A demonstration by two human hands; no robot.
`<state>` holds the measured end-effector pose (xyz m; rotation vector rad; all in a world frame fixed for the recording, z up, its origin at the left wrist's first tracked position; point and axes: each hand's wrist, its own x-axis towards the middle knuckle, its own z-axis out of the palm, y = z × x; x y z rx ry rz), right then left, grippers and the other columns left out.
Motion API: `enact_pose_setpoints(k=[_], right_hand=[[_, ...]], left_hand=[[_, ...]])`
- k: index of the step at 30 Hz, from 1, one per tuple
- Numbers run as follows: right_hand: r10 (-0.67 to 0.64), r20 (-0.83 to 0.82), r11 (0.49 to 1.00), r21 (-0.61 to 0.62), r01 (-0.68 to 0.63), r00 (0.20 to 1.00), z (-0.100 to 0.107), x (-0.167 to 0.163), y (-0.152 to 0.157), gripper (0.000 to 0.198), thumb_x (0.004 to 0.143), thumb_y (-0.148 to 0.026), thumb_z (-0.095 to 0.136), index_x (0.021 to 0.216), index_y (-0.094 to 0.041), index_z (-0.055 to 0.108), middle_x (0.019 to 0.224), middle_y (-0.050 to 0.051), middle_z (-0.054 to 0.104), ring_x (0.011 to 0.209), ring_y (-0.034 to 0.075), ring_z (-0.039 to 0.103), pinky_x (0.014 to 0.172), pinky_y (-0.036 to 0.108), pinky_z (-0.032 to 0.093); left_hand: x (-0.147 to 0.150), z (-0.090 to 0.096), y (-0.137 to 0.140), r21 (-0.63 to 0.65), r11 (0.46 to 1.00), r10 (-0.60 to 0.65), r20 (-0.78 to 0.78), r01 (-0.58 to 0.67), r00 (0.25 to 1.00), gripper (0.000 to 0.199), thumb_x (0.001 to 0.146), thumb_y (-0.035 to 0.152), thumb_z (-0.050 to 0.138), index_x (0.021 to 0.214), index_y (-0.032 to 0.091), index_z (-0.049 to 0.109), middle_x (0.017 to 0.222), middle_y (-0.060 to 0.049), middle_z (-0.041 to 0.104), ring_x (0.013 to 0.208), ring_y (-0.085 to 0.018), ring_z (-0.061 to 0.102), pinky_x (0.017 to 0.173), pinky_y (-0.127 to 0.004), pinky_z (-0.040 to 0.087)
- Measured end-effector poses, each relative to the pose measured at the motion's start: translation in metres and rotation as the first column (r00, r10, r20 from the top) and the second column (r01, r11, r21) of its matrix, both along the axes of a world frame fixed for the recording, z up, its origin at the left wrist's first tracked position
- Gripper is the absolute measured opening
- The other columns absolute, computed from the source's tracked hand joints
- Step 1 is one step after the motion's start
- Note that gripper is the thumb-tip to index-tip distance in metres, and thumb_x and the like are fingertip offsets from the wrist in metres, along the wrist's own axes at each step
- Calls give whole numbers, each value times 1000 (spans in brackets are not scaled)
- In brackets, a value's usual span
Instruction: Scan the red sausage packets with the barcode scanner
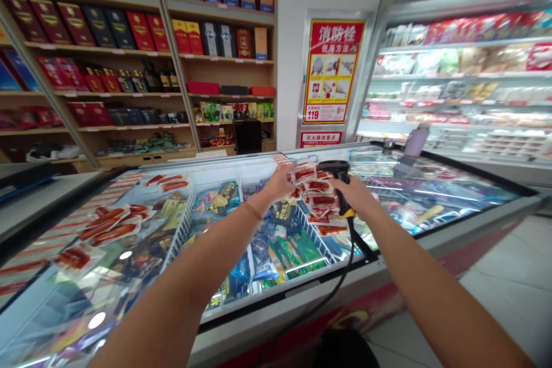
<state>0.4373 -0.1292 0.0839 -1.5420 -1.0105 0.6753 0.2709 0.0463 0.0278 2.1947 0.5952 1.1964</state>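
Observation:
My right hand point(351, 194) is wrapped round the handle of a black and yellow barcode scanner point(338, 168), its head turned towards the left. A cable hangs from the scanner's base. My left hand point(279, 181) has its fingers closed on the edge of a clear vacuum pack of sausages point(304, 172), just left of the scanner head. Below and behind it, more reddish-brown sausage packs point(322, 201) lie in an overlapping row on the freezer's glass. Several other sausage packs point(114, 225) rest on the left glass lid.
Under my hands the chest freezer point(254, 311) is open in the middle, with wire baskets of bagged goods point(291, 247). A purple bottle point(416, 140) stands on the right glass. Boxed goods fill shelves point(181, 57) behind; a lit refrigerated case point(457, 80) stands right.

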Motion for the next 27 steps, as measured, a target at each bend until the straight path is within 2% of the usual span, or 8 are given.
enact_pose_setpoints(k=[2,5,8,11,15,21,25,27], right_hand=[[-55,-12,998,-39,54,998,-3,11,-3,18,79,-30,68,79,-20,53,53,-3,56,37,14,55,36,25,43],[-72,-39,996,-48,70,997,-10,17,-3,20,79,-31,70,84,-20,54,53,-4,57,37,14,55,36,25,43],[-46,-48,997,-60,43,998,-17,12,3,22,78,-34,70,84,-20,54,55,-3,58,39,15,56,36,27,44],[9,-40,998,-54,-12,999,-21,-4,12,21,78,-35,69,83,-21,54,56,-2,59,39,16,56,36,27,44],[103,-7,994,-19,-103,995,-22,-44,30,20,80,-35,66,80,-21,53,55,-3,57,39,16,57,39,28,45],[253,27,967,17,-253,967,-28,-135,54,20,79,-33,67,86,-21,52,57,-5,57,38,14,56,38,24,43],[352,-13,936,10,-352,936,-36,-192,66,20,80,-35,65,85,-21,52,57,-6,56,37,13,56,37,24,42],[386,-49,922,20,-386,921,-42,-213,70,20,79,-35,66,85,-21,53,56,-6,55,36,12,55,37,23,42]], left_hand=[[24,4,4,39,999,12,-72,-10,997,74,59,5,72,131,20,64,122,-12,58,117,-30,58,107,-47,47],[37,7,8,69,997,48,-182,-35,982,74,58,4,73,130,22,65,119,-11,62,116,-32,58,108,-50,45],[29,9,9,81,991,119,-231,-102,966,77,60,8,75,135,15,61,125,-15,61,122,-34,55,113,-49,40],[1,8,8,86,983,178,-232,-163,956,78,63,13,76,138,9,56,136,-19,55,132,-34,47,118,-46,33],[-70,0,11,105,919,395,-267,-381,879,68,69,19,74,135,13,59,136,-17,57,131,-32,50,114,-42,38],[-219,-19,10,102,709,691,-297,-697,659,44,70,18,72,114,18,68,121,-17,64,122,-37,56,108,-53,39],[-317,-21,6,117,576,793,-318,-809,519,30,73,20,68,103,17,69,116,-21,65,121,-42,56,105,-59,37],[-364,-19,6,130,482,848,-316,-866,425,28,73,27,69,99,17,69,113,-23,66,120,-45,56,103,-63,37]])
